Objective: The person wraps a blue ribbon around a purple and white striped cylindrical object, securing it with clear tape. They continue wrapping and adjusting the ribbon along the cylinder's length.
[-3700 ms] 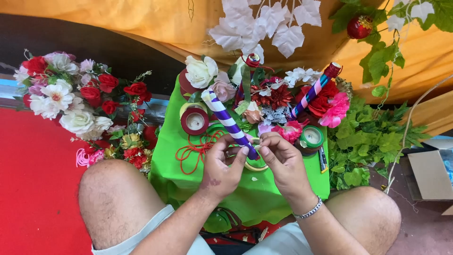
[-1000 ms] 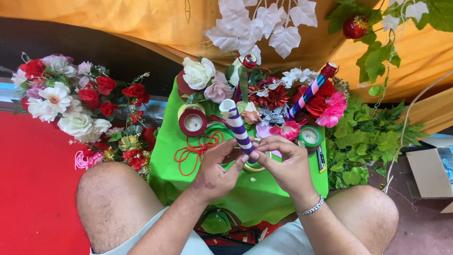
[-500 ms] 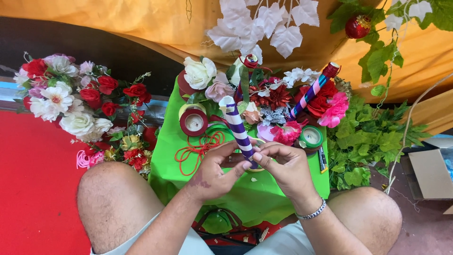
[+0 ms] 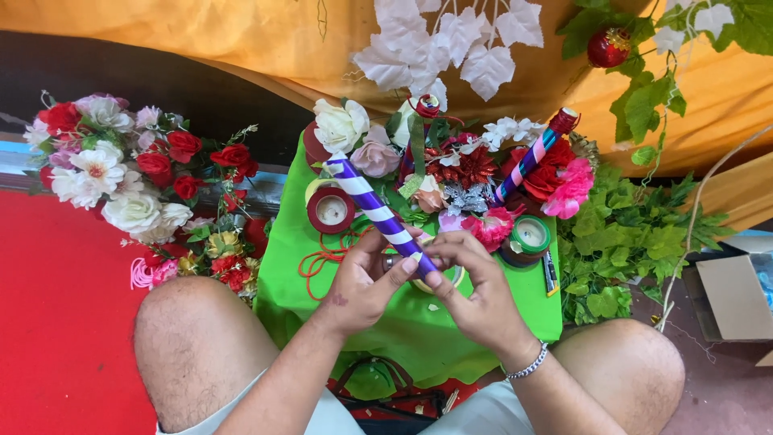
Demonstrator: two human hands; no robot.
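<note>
A stick wrapped in purple and white spiral stripes [image 4: 372,205] slants up to the left over a small table draped in green cloth [image 4: 419,338]. My left hand [image 4: 366,278] and my right hand [image 4: 471,282] both pinch its lower end, fingertips meeting around it. A bracelet circles my right wrist. Under the hands lies a pale ring-shaped tape roll, mostly hidden.
On the green cloth sit a red tape roll [image 4: 331,210], a green tape roll [image 4: 529,236], loose red cord [image 4: 322,259], a dark marker [image 4: 550,274] and artificial flowers [image 4: 451,169] with another striped stick [image 4: 531,153]. A flower bunch [image 4: 121,177] lies left, green leaves [image 4: 628,242] right, a cardboard box [image 4: 737,294] far right.
The striped stick has tilted a little more upright and shifted slightly, while both hands keep working at its lower end. Nothing else has moved.
</note>
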